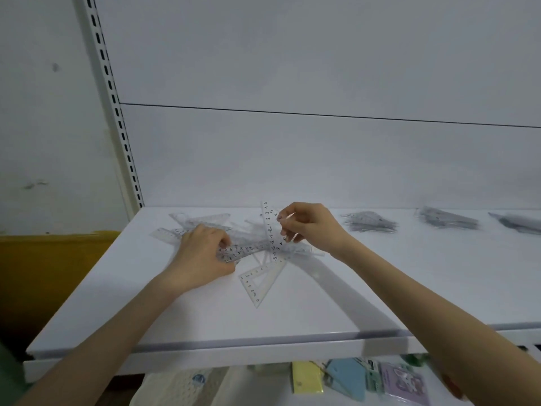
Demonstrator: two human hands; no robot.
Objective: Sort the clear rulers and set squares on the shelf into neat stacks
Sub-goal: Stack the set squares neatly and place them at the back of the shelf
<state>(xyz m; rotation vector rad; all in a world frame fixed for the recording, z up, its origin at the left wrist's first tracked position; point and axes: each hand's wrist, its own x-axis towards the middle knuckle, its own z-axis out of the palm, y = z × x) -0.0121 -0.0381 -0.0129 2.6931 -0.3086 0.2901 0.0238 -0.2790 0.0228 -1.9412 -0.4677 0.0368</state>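
Note:
A loose heap of clear rulers and set squares lies on the white shelf at its back left. My left hand pinches the end of a clear straight ruler that lies flat across the heap. My right hand holds a clear set square lifted upright above the heap, its numbered edge towards me. A single clear set square lies flat on the shelf just in front of both hands.
Three neat stacks of clear rulers and set squares stand along the back right of the shelf: the nearest stack, a second stack and a third stack. A slotted upright rises at the left. Coloured stationery packs lie on the lower shelf.

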